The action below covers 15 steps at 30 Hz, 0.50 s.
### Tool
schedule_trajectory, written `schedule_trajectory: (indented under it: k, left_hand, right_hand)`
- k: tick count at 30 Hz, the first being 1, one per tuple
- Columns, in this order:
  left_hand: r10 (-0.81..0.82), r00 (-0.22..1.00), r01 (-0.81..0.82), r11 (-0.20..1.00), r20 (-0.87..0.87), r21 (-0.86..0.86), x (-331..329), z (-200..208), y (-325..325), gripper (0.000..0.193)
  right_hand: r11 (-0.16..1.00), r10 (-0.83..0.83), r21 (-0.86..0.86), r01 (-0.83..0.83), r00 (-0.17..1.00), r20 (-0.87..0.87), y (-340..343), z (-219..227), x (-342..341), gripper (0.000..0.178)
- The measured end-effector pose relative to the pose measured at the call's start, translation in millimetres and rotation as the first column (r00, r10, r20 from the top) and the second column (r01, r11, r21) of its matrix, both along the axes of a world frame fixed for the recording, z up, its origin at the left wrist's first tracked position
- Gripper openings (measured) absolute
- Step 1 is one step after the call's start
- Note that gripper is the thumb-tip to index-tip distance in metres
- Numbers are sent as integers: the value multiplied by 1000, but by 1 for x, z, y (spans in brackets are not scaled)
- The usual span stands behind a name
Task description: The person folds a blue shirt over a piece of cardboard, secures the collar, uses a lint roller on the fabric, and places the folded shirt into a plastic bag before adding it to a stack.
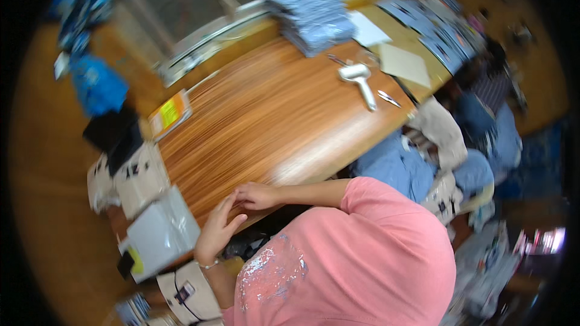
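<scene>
My left hand [219,227], with a bracelet at the wrist, is at the near-left edge of the brown wooden table [260,127]. Its fingers are stretched out and the thumb stands apart. Just beside it, my right hand [257,195] lies at the table edge, fingers loosely extended and meeting the left fingertips. Neither hand shows anything held. Across the tabletop lie a white lint roller [360,83] and a small pair of thread snips [389,98]. Farther back rises a tall stack of folded blue garments [311,18] in clear bags.
On the left are an orange-and-yellow booklet [170,115], folded beige garments [142,180] and a clear-wrapped grey package [160,235]. More blue garments [435,30] lie on the far-right table. Loose blue cloth [396,166] is heaped at right; a person [489,93] is beyond it.
</scene>
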State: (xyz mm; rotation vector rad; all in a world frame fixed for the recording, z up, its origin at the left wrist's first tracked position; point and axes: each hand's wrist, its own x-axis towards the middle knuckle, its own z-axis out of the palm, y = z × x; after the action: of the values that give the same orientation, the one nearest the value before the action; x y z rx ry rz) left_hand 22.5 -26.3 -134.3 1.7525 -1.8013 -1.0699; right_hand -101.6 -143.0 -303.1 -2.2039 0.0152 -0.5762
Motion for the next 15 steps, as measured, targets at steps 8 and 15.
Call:
schedule_trajectory:
  k: [8, 15]
  left_hand:
    - [-176, 977, 140, 955, 118, 262, -96, -90, -109, 60]
    - [-465, 871, 443, 883, 162, 154, -159, -92, -197, 57]
  right_hand:
    - [823, -556, 100, 559, 829, -56, -37, 28, -263, 19]
    - [29, -947, 371, 928, 144, -287, -35, 23, -370, 17]
